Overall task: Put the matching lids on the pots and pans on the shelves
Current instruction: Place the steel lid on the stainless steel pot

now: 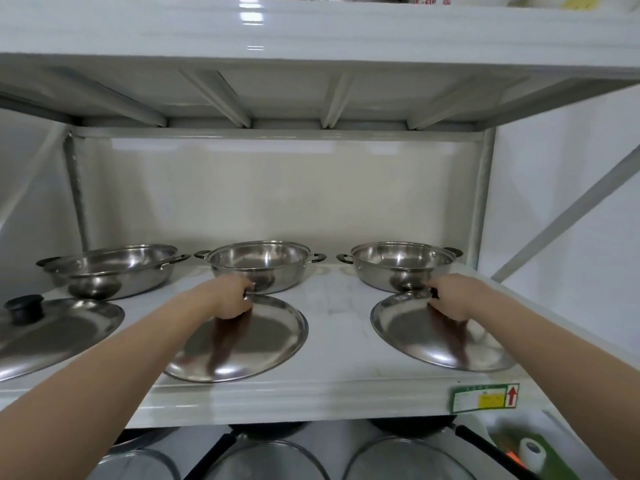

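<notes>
Three open steel pots stand in a row at the back of the white shelf (332, 379): left pot (110, 268), middle pot (263, 265), right pot (401, 263). Three steel lids lie in front of them. My left hand (232, 296) is closed around the black knob of the middle lid (256, 344). My right hand (453, 296) grips the knob of the right lid (422, 334). Both lids rest on the shelf. The left lid (52, 334) lies untouched with its black knob showing.
The shelf above hangs low over the pots. On the shelf below lie dark pans with black handles (485, 445) and glass lids (398, 459). A green-and-red sticker (485, 398) marks the shelf's front edge. A white wall stands at the right.
</notes>
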`<state>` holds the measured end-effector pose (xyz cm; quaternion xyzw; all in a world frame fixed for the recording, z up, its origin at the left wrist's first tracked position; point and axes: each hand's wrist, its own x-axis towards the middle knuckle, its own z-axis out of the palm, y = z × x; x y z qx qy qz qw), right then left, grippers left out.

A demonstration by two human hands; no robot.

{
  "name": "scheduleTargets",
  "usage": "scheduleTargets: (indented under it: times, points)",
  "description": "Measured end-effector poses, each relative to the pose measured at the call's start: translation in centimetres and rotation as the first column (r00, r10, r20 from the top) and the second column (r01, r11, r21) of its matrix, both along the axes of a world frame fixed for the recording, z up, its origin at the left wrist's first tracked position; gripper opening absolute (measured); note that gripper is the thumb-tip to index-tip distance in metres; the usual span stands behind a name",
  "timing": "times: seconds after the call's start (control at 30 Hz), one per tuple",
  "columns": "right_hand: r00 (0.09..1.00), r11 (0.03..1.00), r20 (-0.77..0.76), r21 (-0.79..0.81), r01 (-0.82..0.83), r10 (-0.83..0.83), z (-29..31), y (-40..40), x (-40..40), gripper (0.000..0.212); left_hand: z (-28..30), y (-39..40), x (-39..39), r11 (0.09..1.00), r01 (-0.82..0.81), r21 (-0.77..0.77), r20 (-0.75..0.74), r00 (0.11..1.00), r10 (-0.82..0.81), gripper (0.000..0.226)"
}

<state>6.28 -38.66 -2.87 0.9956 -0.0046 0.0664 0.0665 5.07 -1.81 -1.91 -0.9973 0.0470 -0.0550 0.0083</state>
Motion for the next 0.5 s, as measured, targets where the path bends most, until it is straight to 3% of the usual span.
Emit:
scheduleTargets:
  times: [0.27, 0.4, 0.5]
  points:
    - [0.995, 0.997, 0.052, -0.006, -0.080, 0.080, -0.2, -0.5, 0.3, 0.027, 0.1, 0.0, 0.7, 1.000, -0.004, -0.011, 0.025, 1.000, 0.004, 0.033]
    - [0.986, 0.990, 0.086, -0.015, -0.141, 0.141, 0.0, -0.8, -0.1, 0.007, 0.3, 0.5, 0.4, 0.999, -0.032, -0.027, 0.050, 0.998, 0.033, 0.034]
    - [0.979, 0.981, 0.077, 0.033, -0.192, 0.189, 1.5, -0.6, -1.1, 0.015, 1.4, 0.7, -0.4, 0.999, -0.046, -0.017, 0.061, 0.997, 0.047, 0.035]
